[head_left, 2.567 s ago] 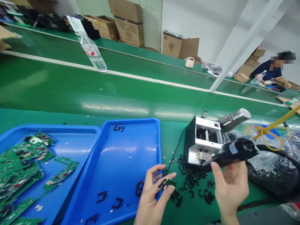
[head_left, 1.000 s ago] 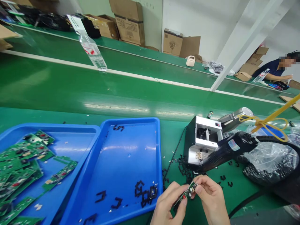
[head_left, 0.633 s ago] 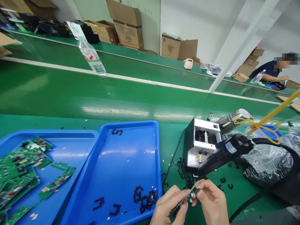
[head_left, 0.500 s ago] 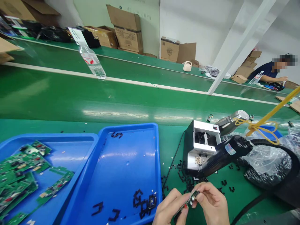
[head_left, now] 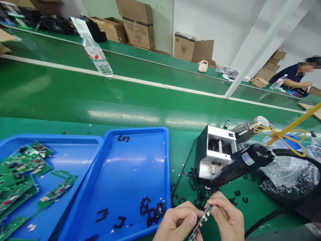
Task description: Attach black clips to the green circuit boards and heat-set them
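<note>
A small circuit board (head_left: pixel 200 223) is held edge-on and tilted between my two hands at the bottom of the head view. My left hand (head_left: pixel 175 222) has its thumb and fingers closed around the board's lower part. At the upper end, the thumb and fingertips of my right hand (head_left: pixel 227 217) pinch it. Just beyond my fingers, loose black U-shaped plastic pieces (head_left: pixel 198 192) lie scattered on the green work surface. A black electric screwdriver (head_left: pixel 242 164) slants above my right hand, its tip end by a silver-and-black screw feeder (head_left: pixel 215 154).
Left of my hands is a blue tray (head_left: pixel 120 177) with several black pieces. Another blue tray (head_left: pixel 82 142) holds green circuit boards (head_left: pixel 22 174). A yellow cord (head_left: pixel 296 125) is tied at the screwdriver. Plastic bags (head_left: pixel 286 170) lie right; a water bottle (head_left: pixel 96 57) stands beyond. A person (head_left: pixel 291 75) sits far right.
The board has turned more edge-on and steeper in my fingers. My left hand has shifted slightly left, its thumb now on top. The camera view has moved a little.
</note>
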Motion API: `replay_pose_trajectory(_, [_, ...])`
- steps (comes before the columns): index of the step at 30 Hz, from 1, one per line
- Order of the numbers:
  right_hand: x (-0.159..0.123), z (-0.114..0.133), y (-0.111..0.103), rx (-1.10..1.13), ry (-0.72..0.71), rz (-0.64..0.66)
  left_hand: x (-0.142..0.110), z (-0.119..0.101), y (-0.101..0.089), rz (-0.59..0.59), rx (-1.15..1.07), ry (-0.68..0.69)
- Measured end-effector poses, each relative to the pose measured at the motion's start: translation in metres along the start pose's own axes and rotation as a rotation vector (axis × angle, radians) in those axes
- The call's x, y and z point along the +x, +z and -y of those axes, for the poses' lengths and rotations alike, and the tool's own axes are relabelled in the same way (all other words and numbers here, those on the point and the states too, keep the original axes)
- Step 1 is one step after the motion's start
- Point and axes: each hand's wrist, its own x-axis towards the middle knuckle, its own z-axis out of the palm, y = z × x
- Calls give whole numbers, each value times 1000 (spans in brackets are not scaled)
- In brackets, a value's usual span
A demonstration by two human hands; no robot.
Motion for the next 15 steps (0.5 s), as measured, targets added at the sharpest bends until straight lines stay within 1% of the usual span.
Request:
replay_pose_trajectory(2, [-4,-2,1,-31,15,-39,5,5,3,-42,-93,-73])
replay_pose_trajectory(4, [-6,-4,2,-54,6,-69,7,11,5,-59,-211,-123])
replay_pose_trajectory(6, [-6,-4,2,-59,-6,-82,8,17,6,-43,-278,-149])
replay_pose_trajectory(8, [-4,-3,0,-50,-14,-63,8,21,4,-12,-301,-141])
replay_pose_trajectory(10, [-1,-1,-3,-48,-43,14,9,25,1,3,-315,-136])
replay_pose_trajectory(12, [4,3,-6,-58,-109,143,11,28,-3,32,-309,-170])
replay_pose_trajectory(14, [9,9,-8,-50,-190,251,12,30,-4,124,-266,-224])
replay_pose_trajectory(15, [12,12,-8,-45,-213,278,13,29,-4,186,-233,-249])
